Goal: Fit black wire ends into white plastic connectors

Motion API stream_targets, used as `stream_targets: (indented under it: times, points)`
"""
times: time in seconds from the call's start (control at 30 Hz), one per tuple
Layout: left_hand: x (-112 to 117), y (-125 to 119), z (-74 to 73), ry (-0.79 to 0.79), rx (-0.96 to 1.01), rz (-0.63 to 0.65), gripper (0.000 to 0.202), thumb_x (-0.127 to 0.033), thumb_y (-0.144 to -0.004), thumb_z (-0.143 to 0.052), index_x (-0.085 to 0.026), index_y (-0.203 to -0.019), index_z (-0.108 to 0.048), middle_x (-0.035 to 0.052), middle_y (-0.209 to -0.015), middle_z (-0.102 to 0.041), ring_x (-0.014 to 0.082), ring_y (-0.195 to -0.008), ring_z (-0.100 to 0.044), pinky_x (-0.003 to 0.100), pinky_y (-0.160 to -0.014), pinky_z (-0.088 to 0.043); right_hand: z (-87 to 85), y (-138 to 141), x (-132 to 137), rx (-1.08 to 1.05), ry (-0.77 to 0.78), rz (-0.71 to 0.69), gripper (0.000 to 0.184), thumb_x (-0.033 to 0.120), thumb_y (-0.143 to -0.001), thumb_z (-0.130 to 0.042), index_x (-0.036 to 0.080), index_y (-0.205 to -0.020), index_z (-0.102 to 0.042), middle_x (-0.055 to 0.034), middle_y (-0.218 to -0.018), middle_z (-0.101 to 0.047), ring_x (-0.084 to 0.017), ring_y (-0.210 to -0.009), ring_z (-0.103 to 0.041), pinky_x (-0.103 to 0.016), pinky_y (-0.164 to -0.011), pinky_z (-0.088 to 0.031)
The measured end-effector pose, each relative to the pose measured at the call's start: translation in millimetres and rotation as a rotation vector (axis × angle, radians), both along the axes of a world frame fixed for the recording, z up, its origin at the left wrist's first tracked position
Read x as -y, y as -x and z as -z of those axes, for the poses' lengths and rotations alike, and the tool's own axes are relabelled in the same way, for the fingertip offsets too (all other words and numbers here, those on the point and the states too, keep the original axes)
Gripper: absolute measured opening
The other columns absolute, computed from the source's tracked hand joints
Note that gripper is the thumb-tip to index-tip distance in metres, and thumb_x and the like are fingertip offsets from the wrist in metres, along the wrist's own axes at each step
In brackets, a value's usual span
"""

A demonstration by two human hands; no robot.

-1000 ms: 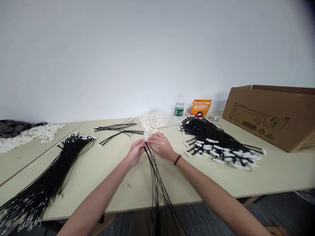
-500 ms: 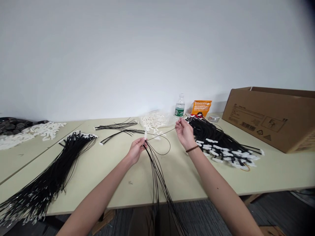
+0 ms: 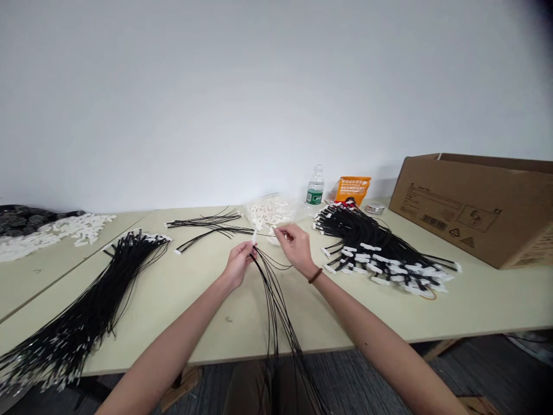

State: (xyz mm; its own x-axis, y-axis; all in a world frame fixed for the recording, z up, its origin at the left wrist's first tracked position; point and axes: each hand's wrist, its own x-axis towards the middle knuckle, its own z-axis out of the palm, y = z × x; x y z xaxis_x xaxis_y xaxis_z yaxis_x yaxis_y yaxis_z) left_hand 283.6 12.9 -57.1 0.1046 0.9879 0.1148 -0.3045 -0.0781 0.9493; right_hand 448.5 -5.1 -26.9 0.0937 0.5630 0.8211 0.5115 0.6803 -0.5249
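My left hand (image 3: 240,262) is closed on a small white connector (image 3: 254,237) at the middle of the table. From it a bundle of thin black wires (image 3: 276,305) hangs down over the front edge toward my lap. Just right of the connector, my right hand (image 3: 294,246) pinches the end of one thin black wire, which loops back toward the bundle. The pinched tip is too small to make out. Behind both hands lies a clear bag of white connectors (image 3: 270,210), some of them spilled out. Two small wire harnesses (image 3: 207,230) rest to the left of it.
A large bundle of black wires (image 3: 99,288) lies at left, overhanging the front edge. Finished-looking harnesses (image 3: 380,248) are piled at right, before a water bottle (image 3: 315,187) and an orange packet (image 3: 353,189). A cardboard box (image 3: 466,207) stands far right; white connectors (image 3: 56,236) lie far left.
My right hand has come left and slightly down, from beside the harness pile to close by the connector, bringing the wire end with it. My left hand has hardly moved.
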Motion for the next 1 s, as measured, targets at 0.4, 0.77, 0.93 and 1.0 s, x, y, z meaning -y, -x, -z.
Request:
stream_targets:
  times: [0.4,0.77,0.93,1.0]
  points:
    - [1,-1,1.7,-0.048,-0.006,0.051,0.029,-0.039,-0.065,-0.067,-0.014,-0.078,-0.062,-0.0011,-0.061,-0.052,0.0075,-0.059,-0.047,0.022,-0.063,-0.039,12.6,10,3,0.304,0.027,0.098,0.022,0.020,-0.083,-0.047,0.019,-0.062,-0.054,-0.0010,-0.062,-0.057,-0.015,-0.068,-0.048,-0.025,-0.064,-0.034]
    - [0,-1,1.6,-0.058,-0.016,0.046,0.031,-0.041,-0.065,-0.067,-0.014,-0.078,-0.062,-0.0013,-0.061,-0.052,0.0075,-0.059,-0.047,0.022,-0.062,-0.039,12.4,10,4,0.327,0.065,0.082,0.022,0.021,-0.084,-0.046,0.019,-0.064,-0.056,-0.0015,-0.064,-0.058,-0.015,-0.069,-0.049,-0.026,-0.065,-0.035]
    - [2,-2,-0.3,-0.073,-0.047,0.029,0.033,-0.043,-0.065,-0.067,-0.013,-0.078,-0.062,-0.0013,-0.060,-0.052,0.0079,-0.057,-0.048,0.022,-0.061,-0.038,11.3,11,6,0.330,0.086,0.074,0.023,0.020,-0.084,-0.045,0.019,-0.064,-0.055,-0.0013,-0.065,-0.058,-0.015,-0.070,-0.048,-0.026,-0.064,-0.035]
    - [2,-2,-0.5,-0.084,-0.062,0.024,0.032,-0.043,-0.066,-0.066,-0.014,-0.079,-0.062,-0.0013,-0.060,-0.052,0.0080,-0.058,-0.048,0.022,-0.061,-0.038,10.9,11,6,0.329,0.097,0.070,0.023,0.019,-0.085,-0.045,0.020,-0.065,-0.055,-0.0012,-0.066,-0.059,-0.015,-0.070,-0.048,-0.026,-0.064,-0.034]
